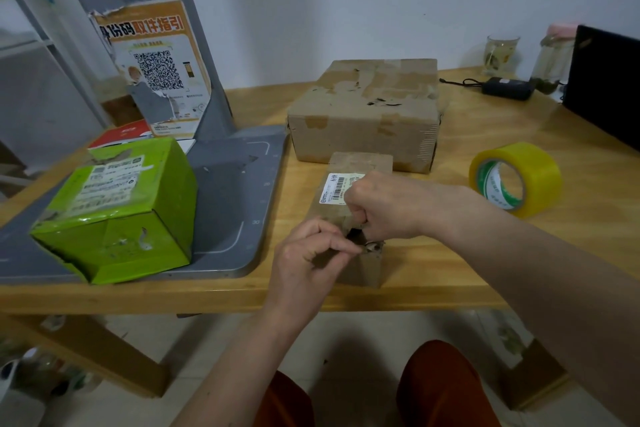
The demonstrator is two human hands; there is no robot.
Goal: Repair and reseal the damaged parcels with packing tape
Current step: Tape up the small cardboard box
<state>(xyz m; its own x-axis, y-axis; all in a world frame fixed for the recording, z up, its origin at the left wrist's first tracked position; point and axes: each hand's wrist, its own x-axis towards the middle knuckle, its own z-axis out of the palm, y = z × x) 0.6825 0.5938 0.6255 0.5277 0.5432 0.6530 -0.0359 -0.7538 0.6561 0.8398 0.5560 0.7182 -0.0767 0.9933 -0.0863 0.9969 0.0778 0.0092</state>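
Near the tabletop's front edge, the small brown parcel (360, 215) is being worked on. Torn cardboard at its near top edge is pinched by the left hand (308, 260), fingers curled. The right hand (384, 208) is curled tight on the same tear; what's inside can't really be made out. Its long axis runs front-to-back. The yellow tape roll (516, 178) is parked near the right edge.

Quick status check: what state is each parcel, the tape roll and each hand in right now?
Small brown box: torn open at near top edge.
Large brown box: closed, top scuffed and torn.
Green box: dented, torn.
Tape roll: untouched, on edge.
Left hand: pinching torn cardboard.
Right hand: gripping torn edge.
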